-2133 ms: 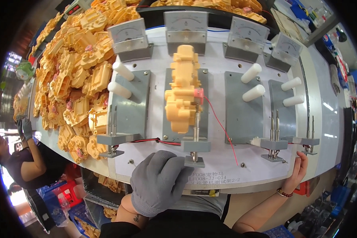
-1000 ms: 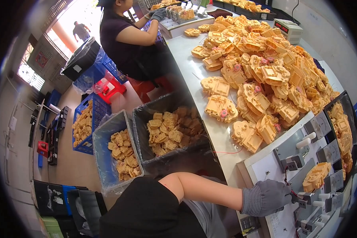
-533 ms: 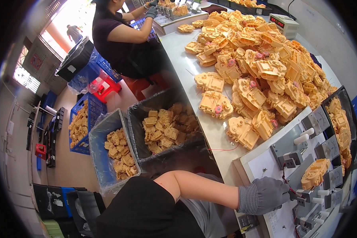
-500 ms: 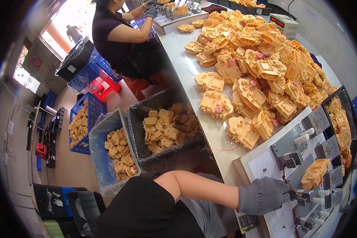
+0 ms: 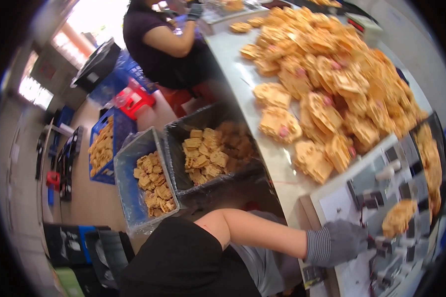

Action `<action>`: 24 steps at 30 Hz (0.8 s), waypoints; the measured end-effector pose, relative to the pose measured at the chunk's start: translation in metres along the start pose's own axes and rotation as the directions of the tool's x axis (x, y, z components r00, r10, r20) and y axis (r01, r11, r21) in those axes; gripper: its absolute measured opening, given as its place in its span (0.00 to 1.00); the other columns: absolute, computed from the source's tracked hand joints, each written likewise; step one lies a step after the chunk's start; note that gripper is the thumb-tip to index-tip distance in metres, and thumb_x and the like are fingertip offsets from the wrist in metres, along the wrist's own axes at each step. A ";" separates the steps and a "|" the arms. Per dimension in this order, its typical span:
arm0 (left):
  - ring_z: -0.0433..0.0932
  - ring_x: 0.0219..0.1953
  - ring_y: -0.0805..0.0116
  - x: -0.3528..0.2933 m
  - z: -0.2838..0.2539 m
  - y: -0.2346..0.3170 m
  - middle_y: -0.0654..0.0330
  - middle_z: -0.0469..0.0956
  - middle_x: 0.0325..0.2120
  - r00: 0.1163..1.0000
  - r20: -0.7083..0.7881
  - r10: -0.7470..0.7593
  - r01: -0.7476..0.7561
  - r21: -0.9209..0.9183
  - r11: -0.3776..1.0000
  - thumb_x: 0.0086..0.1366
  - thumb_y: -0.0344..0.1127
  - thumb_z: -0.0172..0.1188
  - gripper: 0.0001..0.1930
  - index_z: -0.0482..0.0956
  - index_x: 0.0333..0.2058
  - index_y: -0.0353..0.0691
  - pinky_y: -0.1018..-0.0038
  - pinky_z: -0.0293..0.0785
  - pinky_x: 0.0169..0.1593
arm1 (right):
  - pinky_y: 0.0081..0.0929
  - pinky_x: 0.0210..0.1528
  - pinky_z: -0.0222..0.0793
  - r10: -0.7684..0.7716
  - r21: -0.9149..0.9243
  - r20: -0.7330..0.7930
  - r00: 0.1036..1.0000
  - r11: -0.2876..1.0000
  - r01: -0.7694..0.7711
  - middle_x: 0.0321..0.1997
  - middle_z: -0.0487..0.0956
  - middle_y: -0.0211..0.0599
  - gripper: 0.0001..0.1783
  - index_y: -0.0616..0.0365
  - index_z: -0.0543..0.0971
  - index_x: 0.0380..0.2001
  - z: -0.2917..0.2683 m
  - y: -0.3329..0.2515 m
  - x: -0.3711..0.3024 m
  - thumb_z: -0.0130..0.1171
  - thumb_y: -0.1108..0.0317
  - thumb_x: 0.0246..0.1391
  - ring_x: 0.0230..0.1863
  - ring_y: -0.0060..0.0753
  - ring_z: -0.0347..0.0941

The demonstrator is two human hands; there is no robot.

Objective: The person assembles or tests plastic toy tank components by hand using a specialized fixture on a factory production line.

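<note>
Grey knit covers the left hand, which reaches over the near edge of a white fixture board; its fingers lie just beside a small dark block, but blur hides their closure, so I cannot tell whether they are open, closed or gripping anything; the right hand is out of view. One yellow-orange plastic housing sits on the fixture, beyond the gloved hand and seemingly apart from it; white pegs stand nearby, and a heap of similar housings spreads over the tabletop. My judgement is that the step in hand is tending this single housing at the fixture; the next move would call for a steady hand and attention on the fixture, which lies toward the right rim of the view. As for writing, a white label on a black tub and a printed card at the board's front are too blurred to read; no brand can be made out.
</note>
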State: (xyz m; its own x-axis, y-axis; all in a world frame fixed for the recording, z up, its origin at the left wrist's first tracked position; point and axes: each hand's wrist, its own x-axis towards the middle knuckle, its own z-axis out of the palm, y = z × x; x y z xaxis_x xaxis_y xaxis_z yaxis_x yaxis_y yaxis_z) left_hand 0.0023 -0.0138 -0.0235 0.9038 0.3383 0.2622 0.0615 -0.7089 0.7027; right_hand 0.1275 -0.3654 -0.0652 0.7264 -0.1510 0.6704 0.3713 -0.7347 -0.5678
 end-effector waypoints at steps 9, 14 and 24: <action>0.75 0.30 0.56 0.002 -0.030 -0.003 0.59 0.72 0.26 0.996 0.011 0.090 -0.091 0.135 0.987 0.56 0.36 0.61 0.06 0.73 0.29 0.43 0.62 0.71 0.31 | 0.34 0.32 0.60 -0.309 0.673 0.000 0.951 0.703 0.229 0.26 0.69 0.38 0.19 0.59 0.69 0.29 0.042 -0.195 -0.044 0.57 0.53 0.51 0.26 0.35 0.63; 0.74 0.28 0.57 0.008 -0.024 0.002 0.58 0.70 0.24 0.988 -0.028 0.154 -0.150 0.114 0.982 0.55 0.36 0.63 0.08 0.72 0.27 0.42 0.62 0.71 0.29 | 0.30 0.37 0.67 -0.469 0.683 0.366 0.804 0.722 0.110 0.36 0.75 0.43 0.27 0.65 0.72 0.48 0.071 -0.229 -0.019 0.66 0.71 0.42 0.31 0.38 0.70; 0.75 0.26 0.68 0.051 -0.091 0.044 0.57 0.76 0.26 0.883 -0.220 0.414 -0.357 0.256 0.898 0.57 0.23 0.60 0.07 0.78 0.35 0.35 0.75 0.71 0.32 | 0.31 0.44 0.71 -0.443 0.811 0.376 0.813 0.582 -0.059 0.45 0.75 0.44 0.29 0.65 0.71 0.50 0.108 -0.237 -0.038 0.64 0.74 0.41 0.41 0.43 0.73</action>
State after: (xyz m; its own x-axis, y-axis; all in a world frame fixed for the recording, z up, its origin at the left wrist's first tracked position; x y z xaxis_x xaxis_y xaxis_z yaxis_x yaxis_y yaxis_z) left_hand 0.0131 0.0283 0.0808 0.7304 0.1419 0.6681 -0.1591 -0.9160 0.3684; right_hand 0.0741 -0.1146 -0.0078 0.6440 0.4519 0.6173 0.6426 0.1181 -0.7570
